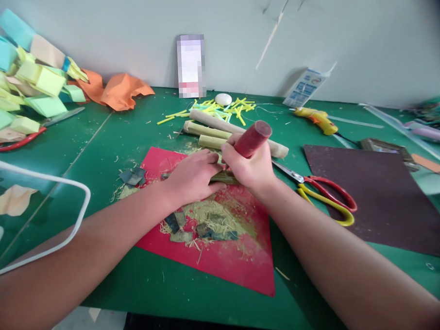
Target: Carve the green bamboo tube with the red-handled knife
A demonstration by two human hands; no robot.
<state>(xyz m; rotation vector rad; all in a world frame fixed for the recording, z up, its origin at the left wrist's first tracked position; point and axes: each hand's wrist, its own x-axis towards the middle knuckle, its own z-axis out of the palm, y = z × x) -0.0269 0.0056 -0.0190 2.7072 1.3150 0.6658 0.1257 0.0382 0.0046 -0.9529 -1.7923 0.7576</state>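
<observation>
My right hand (254, 164) is wrapped round the thick red handle (254, 138) of a tool whose working end is hidden. Below it, a greenish, bamboo-like stick (224, 177) lies across a red sheet (242, 272). My left hand (196, 175) presses down on that stick with bent fingers, close beside the right hand. Pale shavings and dust (207, 209) spread over the sheet, mixed with dark flat pieces (204, 230). Just behind the hands lie several more sticks, among them a pale round one (218, 122) and a shorter greenish one (210, 141).
Scissors (325, 192) with red and yellow handles rest partly on a dark board (374, 192) to the right. A yellow glue gun (318, 121) lies behind. Yellow strips (210, 109) surround a white egg-shaped object (223, 99). Folded papers (41, 78) and a white frame (84, 210) occupy the left.
</observation>
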